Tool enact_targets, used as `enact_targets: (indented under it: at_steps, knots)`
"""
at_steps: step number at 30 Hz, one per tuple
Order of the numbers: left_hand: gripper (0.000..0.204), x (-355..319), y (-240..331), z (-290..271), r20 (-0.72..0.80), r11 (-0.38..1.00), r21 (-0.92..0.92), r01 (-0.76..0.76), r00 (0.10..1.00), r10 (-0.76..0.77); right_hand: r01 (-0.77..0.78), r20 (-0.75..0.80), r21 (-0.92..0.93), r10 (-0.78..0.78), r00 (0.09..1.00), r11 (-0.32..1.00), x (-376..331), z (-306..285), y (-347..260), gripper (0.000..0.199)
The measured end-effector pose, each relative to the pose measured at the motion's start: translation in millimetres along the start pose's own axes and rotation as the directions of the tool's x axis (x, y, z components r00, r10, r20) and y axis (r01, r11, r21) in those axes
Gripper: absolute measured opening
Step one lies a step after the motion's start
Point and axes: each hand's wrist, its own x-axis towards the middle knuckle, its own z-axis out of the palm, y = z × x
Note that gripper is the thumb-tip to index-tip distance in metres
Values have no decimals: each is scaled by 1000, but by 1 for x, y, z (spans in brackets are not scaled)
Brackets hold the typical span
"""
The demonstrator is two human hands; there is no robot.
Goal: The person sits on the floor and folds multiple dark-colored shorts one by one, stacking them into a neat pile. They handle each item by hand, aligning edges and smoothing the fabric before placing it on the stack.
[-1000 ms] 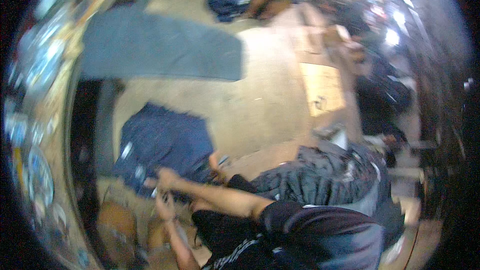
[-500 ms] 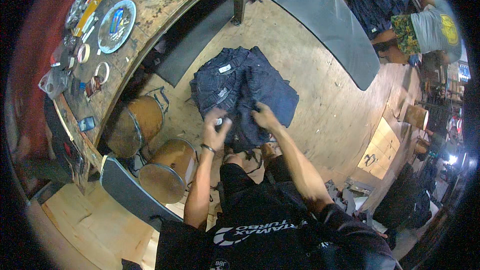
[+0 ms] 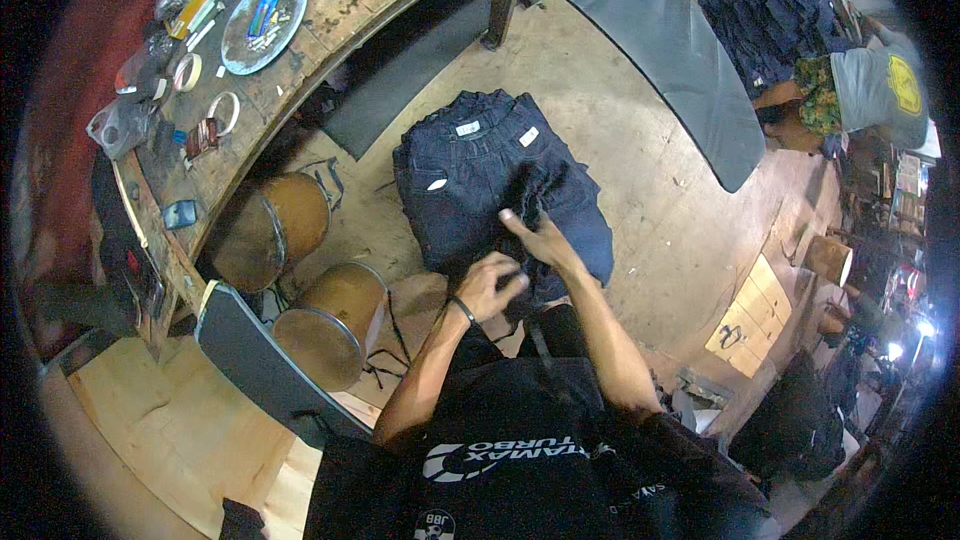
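Note:
A stack of dark blue jeans [image 3: 455, 205] lies on the floor in front of my feet. The top pair is spread with its waistband at the far end, and small white tags show on it. Over the near edge of the stack is my left hand [image 3: 488, 285], a dark band on its wrist, its thumb and fingers apart and a little blurred. Just beyond it to the right, my right hand [image 3: 548, 242] rests at the bunched cloth with its thumb stretched away from the fingers. I see nothing held in either hand.
A worn wooden table [image 3: 300, 55] at the left bears a plate [image 3: 290, 35] and tape rolls. Two brown drum-shaped stools [image 3: 335, 310] stand below it. A long grey padded board [image 3: 640, 50] lies beyond the stack. Another person [image 3: 870, 90] is at the far right beside more jeans [image 3: 765, 15].
My left hand has moved right and nearer to me, close to my right hand. The top jeans now lie flatter, with their tags in other places. The whole view has shifted slightly.

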Motion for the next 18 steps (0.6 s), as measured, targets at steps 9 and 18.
enact_targets:
  at_steps: [9, 18]
  knots:
    - [89, 120, -136, -121, -555, 931, -204, 301, 748, -364, -186, 125, 497, 142, 982, 848, -26, -41, 33, 82]
    - [40, 26, 3, -7, -43, 992, -13, -127, 991, 127, 19, -39, -96, -23, 999, 995, 76, 10, -15, 85]
